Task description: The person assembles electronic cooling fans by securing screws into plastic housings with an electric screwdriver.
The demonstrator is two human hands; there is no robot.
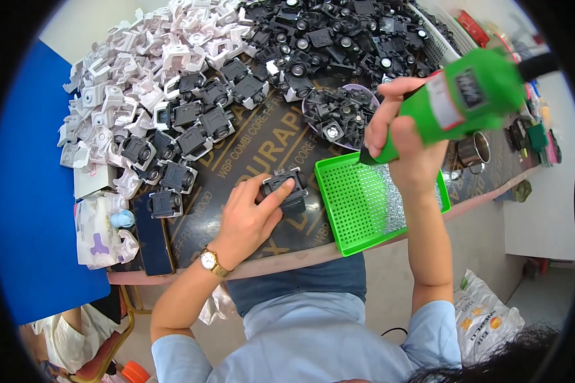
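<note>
My left hand is closed around a small black camera-like plastic unit, holding it against the dark tabletop. A fingertip presses on its upper face. In my right hand is a green electric screwdriver, gripped at its narrow front part, with its body slanting up to the right. The driver's dark tip is over the far edge of a green perforated tray. Many tiny silvery screws lie spread in that tray. Between the two hands there is a gap, and the driver is apart from the unit.
White plastic housings and black camera-like units are heaped at the back. Assembled black-and-white units stand left of centre. A bowl of black parts, a metal cup, a phone and a tissue pack also lie around.
</note>
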